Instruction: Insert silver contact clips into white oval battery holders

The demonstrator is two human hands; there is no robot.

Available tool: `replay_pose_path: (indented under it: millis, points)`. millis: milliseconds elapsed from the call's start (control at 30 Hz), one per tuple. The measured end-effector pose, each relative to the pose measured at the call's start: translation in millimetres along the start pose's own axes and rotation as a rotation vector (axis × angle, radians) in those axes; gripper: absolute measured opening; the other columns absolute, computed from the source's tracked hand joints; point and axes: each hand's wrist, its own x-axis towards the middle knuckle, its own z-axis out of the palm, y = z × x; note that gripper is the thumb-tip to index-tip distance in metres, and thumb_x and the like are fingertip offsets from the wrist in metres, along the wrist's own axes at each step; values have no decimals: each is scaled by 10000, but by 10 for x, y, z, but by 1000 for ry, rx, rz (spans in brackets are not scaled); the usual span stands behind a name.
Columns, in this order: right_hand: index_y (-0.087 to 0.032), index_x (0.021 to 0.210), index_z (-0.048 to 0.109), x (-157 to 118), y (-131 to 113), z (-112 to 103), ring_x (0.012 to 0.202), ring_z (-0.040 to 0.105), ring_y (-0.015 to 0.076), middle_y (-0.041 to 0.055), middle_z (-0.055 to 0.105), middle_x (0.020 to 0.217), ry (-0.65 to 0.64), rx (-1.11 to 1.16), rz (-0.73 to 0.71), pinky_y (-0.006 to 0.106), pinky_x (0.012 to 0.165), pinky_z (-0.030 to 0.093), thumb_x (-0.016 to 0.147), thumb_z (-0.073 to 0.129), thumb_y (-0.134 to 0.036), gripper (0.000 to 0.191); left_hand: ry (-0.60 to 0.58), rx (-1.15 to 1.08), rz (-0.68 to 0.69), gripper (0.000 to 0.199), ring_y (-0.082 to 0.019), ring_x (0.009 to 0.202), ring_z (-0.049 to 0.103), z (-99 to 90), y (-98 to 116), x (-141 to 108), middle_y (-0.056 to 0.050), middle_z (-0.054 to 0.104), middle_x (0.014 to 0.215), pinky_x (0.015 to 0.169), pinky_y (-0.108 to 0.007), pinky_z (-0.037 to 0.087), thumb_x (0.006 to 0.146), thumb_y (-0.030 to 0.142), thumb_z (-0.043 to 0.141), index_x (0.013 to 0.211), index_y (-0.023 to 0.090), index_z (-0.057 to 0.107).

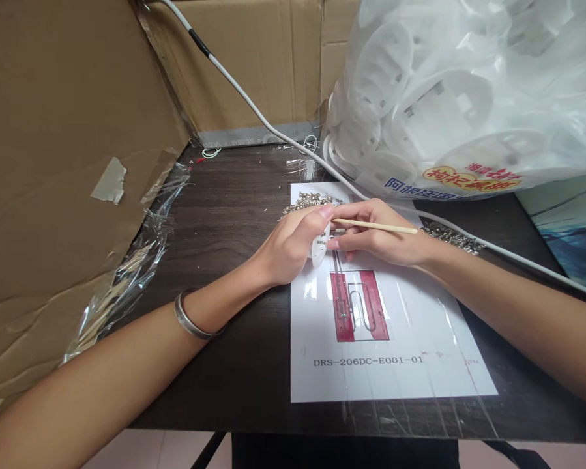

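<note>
My left hand is closed round a white plastic piece, held tilted above the printed sheet; small metal bits show on it. Between the fingers of my right hand lies a thin wooden stick, its blunt end pointing right. The stick's other end reaches the white piece, where my left thumb partly hides it. My right fingertips meet the piece's edge. Just beyond my left hand is a pile of small metal parts. A second metal pile lies behind my right wrist.
The plastic-covered printed sheet lies on the dark table. A large clear bag of white round pieces stands at back right. A white cable crosses the table diagonally. Cardboard walls the left, with wooden sticks in clear wrap.
</note>
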Motion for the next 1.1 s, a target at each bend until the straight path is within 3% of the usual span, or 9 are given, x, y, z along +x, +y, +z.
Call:
replay_pose_path:
  millis: [133, 300, 500, 700, 933, 1100]
  points:
    - [-144, 966, 818, -9, -9, 4, 595, 499, 105, -49, 564, 631, 5, -16, -6, 238, 545, 422, 756, 724, -57, 246, 29, -14, 9, 547, -218, 892, 637, 15, 5, 6, -75, 702, 808, 739, -316, 510, 997, 633, 373, 731, 206, 587]
    - [-141, 941, 813, -4, -20, 13, 595, 502, 109, -43, 557, 625, 16, -39, -8, 237, 539, 426, 762, 739, -89, 200, 32, -10, -6, 522, -240, 903, 662, 19, 16, 8, -30, 527, 572, 771, -330, 528, 983, 640, 381, 669, 233, 470]
    - [-139, 928, 804, -15, -19, 24, 588, 506, 110, -43, 542, 628, 34, -50, 3, 248, 538, 427, 767, 760, -126, 167, 77, 5, -16, 494, -219, 852, 627, 19, 15, -1, -51, 589, 662, 688, -310, 510, 989, 591, 362, 705, 218, 519]
    - [-132, 1009, 819, -20, -53, 77, 565, 486, 105, -34, 572, 654, 96, -56, 48, 264, 541, 428, 759, 768, -122, 256, 100, 21, -25, 476, -183, 758, 569, 27, 28, -1, -44, 580, 679, 597, -282, 447, 991, 543, 343, 645, 225, 418]
    - [-135, 1073, 830, -12, -34, 101, 571, 491, 105, -3, 646, 723, 139, -24, 73, 265, 529, 426, 739, 790, -131, 337, 106, -28, -44, 498, -158, 590, 418, 27, -6, -4, -5, 409, 553, 531, -299, 353, 986, 571, 345, 622, 233, 379]
    - [-134, 1070, 833, -10, -27, 117, 572, 494, 103, 13, 674, 760, 148, -39, 73, 257, 516, 433, 756, 788, -149, 317, 145, 4, -65, 494, -159, 577, 406, 33, 7, 2, -8, 410, 550, 506, -303, 336, 969, 584, 348, 623, 234, 397]
